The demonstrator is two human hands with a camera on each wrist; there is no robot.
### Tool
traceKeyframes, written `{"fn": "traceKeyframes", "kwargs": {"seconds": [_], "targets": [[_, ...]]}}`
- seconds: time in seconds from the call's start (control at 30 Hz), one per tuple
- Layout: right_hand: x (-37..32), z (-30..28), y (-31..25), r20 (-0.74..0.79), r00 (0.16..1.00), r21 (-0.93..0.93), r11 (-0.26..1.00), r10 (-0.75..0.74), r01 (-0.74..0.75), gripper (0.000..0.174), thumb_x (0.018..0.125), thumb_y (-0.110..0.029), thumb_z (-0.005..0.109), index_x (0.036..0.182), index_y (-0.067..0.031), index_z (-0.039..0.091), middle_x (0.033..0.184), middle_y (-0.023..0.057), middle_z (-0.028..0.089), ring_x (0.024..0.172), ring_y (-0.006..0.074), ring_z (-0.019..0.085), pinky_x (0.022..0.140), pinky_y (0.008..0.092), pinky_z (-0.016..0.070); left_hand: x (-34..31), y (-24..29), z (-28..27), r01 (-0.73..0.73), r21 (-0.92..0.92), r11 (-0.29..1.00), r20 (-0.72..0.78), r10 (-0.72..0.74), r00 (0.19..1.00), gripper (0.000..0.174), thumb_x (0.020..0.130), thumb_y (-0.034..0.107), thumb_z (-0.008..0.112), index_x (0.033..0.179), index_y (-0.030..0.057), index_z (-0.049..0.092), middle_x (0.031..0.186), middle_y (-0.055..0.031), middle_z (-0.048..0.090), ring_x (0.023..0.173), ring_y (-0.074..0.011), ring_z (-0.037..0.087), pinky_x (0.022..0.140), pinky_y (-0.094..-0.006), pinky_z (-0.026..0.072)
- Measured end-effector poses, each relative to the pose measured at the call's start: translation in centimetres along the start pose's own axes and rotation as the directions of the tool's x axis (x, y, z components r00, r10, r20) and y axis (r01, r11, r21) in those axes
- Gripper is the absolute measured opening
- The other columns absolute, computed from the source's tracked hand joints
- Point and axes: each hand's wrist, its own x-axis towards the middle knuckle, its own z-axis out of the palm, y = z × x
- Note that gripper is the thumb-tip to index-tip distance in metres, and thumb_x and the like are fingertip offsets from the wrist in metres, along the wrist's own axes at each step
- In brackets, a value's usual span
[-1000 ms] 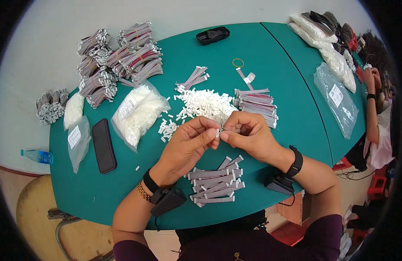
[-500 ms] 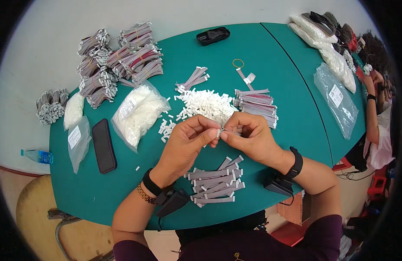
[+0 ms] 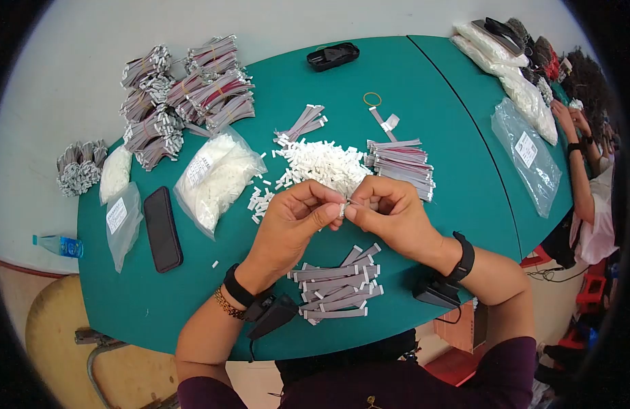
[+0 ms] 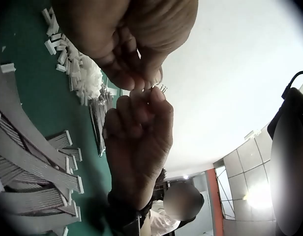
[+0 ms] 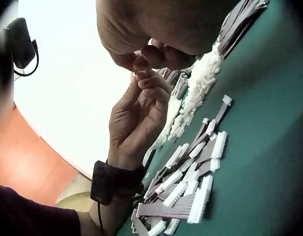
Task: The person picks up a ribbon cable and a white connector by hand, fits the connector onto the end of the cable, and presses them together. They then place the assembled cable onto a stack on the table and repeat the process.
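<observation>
Both hands meet fingertip to fingertip over the green table, close in front of a pile of white connector housings (image 3: 322, 163). The left hand (image 3: 294, 221) pinches a small white connector housing (image 3: 341, 210) between thumb and forefinger. Opposite it, the right hand (image 3: 397, 215) pinches a thin wire end (image 3: 352, 202) against the housing; its fingers hide most of the wire. Fine metal pins (image 4: 164, 89) stick out beside the fingertips in the left wrist view. Nearer the body, below the hands, lies a loose stack of grey ribbon cables (image 3: 339, 286) with white connectors.
Right of the pile lies a stack of ribbon cables (image 3: 400, 167). A bag of white parts (image 3: 216, 177), a phone (image 3: 163, 228) and bundled cables (image 3: 206, 88) are at left. A black case (image 3: 333, 56) lies far back. Another person's arm (image 3: 581, 177) shows at far right.
Both hands stay in place, with only slight shifts of the fingertips at the housing. The left wrist has turned a little. At far right, the other person's hands have moved.
</observation>
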Motion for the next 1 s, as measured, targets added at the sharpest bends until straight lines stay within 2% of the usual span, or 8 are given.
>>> {"fn": "traceKeyframes", "kwargs": {"seconds": [0.17, 0.27, 0.37, 0.47, 0.57, 0.67, 1.0], "targets": [[-0.09, 0.32, 0.06, -0.025, 0.996, -0.064, 0.994, -0.089, 0.088, 0.012, 0.085, -0.010, 0.063, 0.078, -0.0028, 0.057, 0.066, -0.0075, 0.051, 0.059, -0.0020, 0.037, 0.049, 0.0180, 0.0266, -0.01, 0.03, 0.08, -0.002, 0.022, 1.000, -0.017, 0.002, 1.000, 0.012, 0.087, 0.008, 0.061, 0.096, -0.0008, 0.059, 0.085, -0.0045, 0.062, 0.074, -0.0083, 0.055, 0.071, -0.0216, 0.0447], [0.10, 0.07, 0.15, -0.011, 0.997, -0.085, 0.994, -0.072, 0.071, 0.011, 0.085, -0.010, 0.064, 0.079, -0.0024, 0.058, 0.067, -0.0073, 0.052, 0.059, -0.0016, 0.037, 0.049, 0.0188, 0.0272, 0.02, 0.22, -0.18, -0.006, 0.061, 0.998, -0.017, 0.007, 1.000, 0.012, 0.087, 0.008, 0.061, 0.096, -0.0007, 0.059, 0.086, -0.0044, 0.062, 0.075, -0.0080, 0.055, 0.070, -0.0215, 0.0449], [-0.01, 0.04, 0.25, -0.027, 0.997, -0.162, 0.984, -0.074, 0.069, 0.010, 0.085, -0.010, 0.064, 0.080, -0.0023, 0.059, 0.065, -0.0070, 0.051, 0.059, -0.0011, 0.037, 0.049, 0.0194, 0.0274, 0.02, 0.07, -0.25, -0.031, 0.140, 0.990, -0.032, 0.036, 0.999, 0.012, 0.087, 0.007, 0.061, 0.096, -0.0005, 0.059, 0.087, -0.0042, 0.062, 0.075, -0.0078, 0.055, 0.070, -0.0215, 0.0453], [-0.04, 0.00, 0.28, -0.025, 0.985, -0.324, 0.934, -0.169, 0.152, 0.011, 0.085, -0.012, 0.064, 0.081, -0.0025, 0.060, 0.063, -0.0055, 0.053, 0.058, -0.0009, 0.039, 0.048, 0.0196, 0.0282, 0.00, 0.09, -0.13, -0.075, 0.176, 0.981, -0.049, 0.085, 0.995, 0.011, 0.087, 0.007, 0.061, 0.096, -0.0004, 0.059, 0.086, -0.0040, 0.063, 0.074, -0.0078, 0.056, 0.069, -0.0216, 0.0456], [0.31, -0.06, 0.43, -0.025, 1.000, -0.129, 0.992, -0.011, 0.008, 0.013, 0.087, -0.014, 0.062, 0.082, -0.0027, 0.061, 0.062, -0.0043, 0.053, 0.056, -0.0007, 0.041, 0.047, 0.0192, 0.0287, 0.11, -0.10, 0.02, -0.087, 0.160, 0.983, -0.066, 0.099, 0.993, 0.011, 0.087, 0.007, 0.061, 0.095, -0.0004, 0.060, 0.085, -0.0038, 0.063, 0.073, -0.0080, 0.056, 0.069, -0.0218, 0.0457], [0.30, -0.14, -0.35, 0.012, 0.997, -0.122, 0.990, 0.076, -0.074, 0.013, 0.087, -0.015, 0.062, 0.082, -0.0029, 0.061, 0.061, -0.0039, 0.054, 0.054, -0.0004, 0.043, 0.047, 0.0187, 0.0299, 0.15, -0.21, -0.18, -0.076, 0.134, 0.988, -0.067, 0.086, 0.994, 0.011, 0.087, 0.007, 0.061, 0.095, -0.0004, 0.060, 0.084, -0.0038, 0.063, 0.072, -0.0082, 0.056, 0.069, -0.0221, 0.0457], [0.44, -0.37, -0.08, 0.051, 0.994, -0.113, 0.989, 0.099, -0.093, 0.013, 0.086, -0.015, 0.062, 0.079, -0.0034, 0.061, 0.061, -0.0030, 0.057, 0.051, -0.0009, 0.042, 0.044, 0.0180, 0.0284, 0.14, -0.03, -0.21, -0.019, 0.071, 0.997, -0.066, 0.023, 0.998, 0.012, 0.086, 0.008, 0.062, 0.094, -0.0005, 0.060, 0.083, -0.0041, 0.062, 0.073, -0.0080, 0.056, 0.069, -0.0216, 0.0454]]}}
